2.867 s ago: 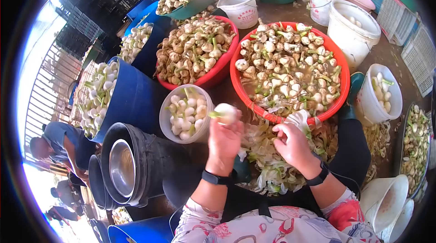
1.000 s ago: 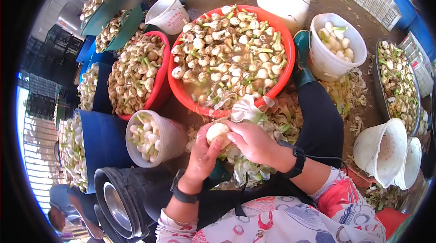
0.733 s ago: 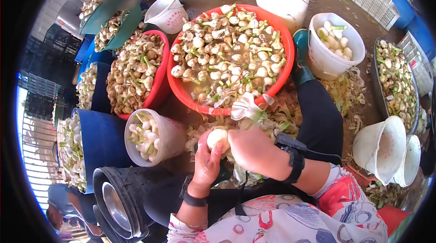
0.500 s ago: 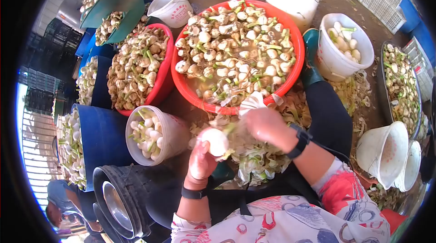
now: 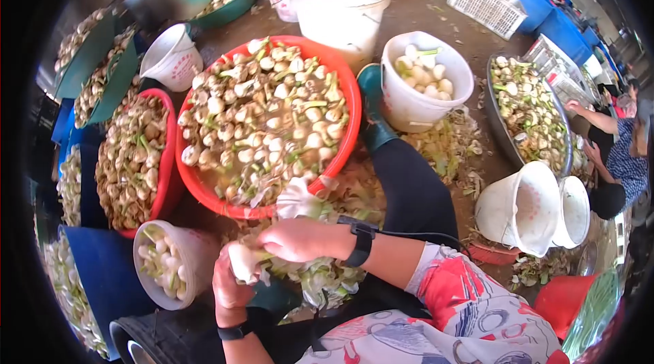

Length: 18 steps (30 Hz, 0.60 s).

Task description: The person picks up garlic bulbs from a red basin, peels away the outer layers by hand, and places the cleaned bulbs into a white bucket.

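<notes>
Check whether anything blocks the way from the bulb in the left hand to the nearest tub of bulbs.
Nothing separate visibly does. Only the left hand holding the bulb and the near wall of the tub show between; its mouth is uncovered.

Background clutter, edges of view

White slatted crates (image 5: 485, 6) top right, blue bins (image 5: 564, 36) just beside. Co-worker (image 5: 630, 166) far right, dark patterned top. Two white buckets (image 5: 501, 207) tipped, overlapping. Red container (image 5: 564, 303) lower right. Black tub (image 5: 160, 337) bottom left, partly cut off.
</notes>
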Motion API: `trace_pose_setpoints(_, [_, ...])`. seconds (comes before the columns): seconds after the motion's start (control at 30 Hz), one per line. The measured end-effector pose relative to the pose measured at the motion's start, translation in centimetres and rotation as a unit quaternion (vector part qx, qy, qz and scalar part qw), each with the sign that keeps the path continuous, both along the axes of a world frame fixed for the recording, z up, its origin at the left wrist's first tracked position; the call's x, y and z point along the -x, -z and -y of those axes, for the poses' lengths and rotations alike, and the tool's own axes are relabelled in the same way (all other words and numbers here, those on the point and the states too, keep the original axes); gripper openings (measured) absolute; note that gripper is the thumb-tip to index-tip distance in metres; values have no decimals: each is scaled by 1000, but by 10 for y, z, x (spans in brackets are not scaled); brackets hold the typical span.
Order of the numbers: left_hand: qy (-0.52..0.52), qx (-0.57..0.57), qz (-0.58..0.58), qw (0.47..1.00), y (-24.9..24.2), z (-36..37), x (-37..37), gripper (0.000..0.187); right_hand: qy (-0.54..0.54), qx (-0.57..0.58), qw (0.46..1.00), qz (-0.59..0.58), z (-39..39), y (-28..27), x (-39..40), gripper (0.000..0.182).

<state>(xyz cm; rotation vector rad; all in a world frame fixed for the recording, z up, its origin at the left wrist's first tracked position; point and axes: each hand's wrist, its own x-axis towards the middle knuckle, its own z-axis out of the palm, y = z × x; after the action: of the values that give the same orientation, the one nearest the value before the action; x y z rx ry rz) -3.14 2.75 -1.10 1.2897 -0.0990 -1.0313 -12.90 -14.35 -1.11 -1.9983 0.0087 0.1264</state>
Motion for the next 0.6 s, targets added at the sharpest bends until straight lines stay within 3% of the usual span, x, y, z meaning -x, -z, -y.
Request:
trace_pose_setpoints(0.03, [4, 32, -30, 999, -1, -1, 1, 34, 16, -53, 998, 26, -3, 3, 3, 20])
trace_pose_setpoints(0.13, [23, 32, 2, 999, -8, 2, 10, 37, 0, -26, 997, 67, -12, -2, 8, 17])
trace_pose_setpoints(0.17, [-37, 29, 116, 992, -9, 10, 22, 37, 25, 19, 998, 61, -16, 5, 7, 15])
trace_pose_setpoints(0.2, [-38, 30, 118, 992, -12, 12, 24, 37, 24, 20, 998, 63, -18, 10, 9, 15])
trace_pose_setpoints(0.23, [24, -22, 205, 978, -16, 12, 25, 36, 74, 72, 991, 82, -20, 14, 11, 14])
trace_pose_setpoints(0.27, [86, -78, 287, 951, -19, 10, 27, 38, 122, 121, 980, 99, -24, 19, 12, 13])
trace_pose_setpoints(0.3, [74, -163, 413, 893, -19, 14, 30, 41, 110, 142, 980, 85, -25, 11, 15, 11])
trace_pose_setpoints(0.4, [78, -164, 467, 865, -15, 10, 30, 39, 103, 125, 986, 48, -27, 12, 16, 13])
trace_pose_setpoints(0.47, [79, -170, 425, 885, -25, 10, 28, 40, 98, 67, 992, 47, -22, 5, 15, 17])
trace_pose_setpoints(0.53, [113, -95, 394, 907, -18, 6, 22, 41, 111, -148, 982, -45, -19, -1, 15, 22])
trace_pose_setpoints(0.6, [108, -78, 346, 929, -18, 7, 22, 45, 109, -178, 977, -54, -19, 8, 11, 23])
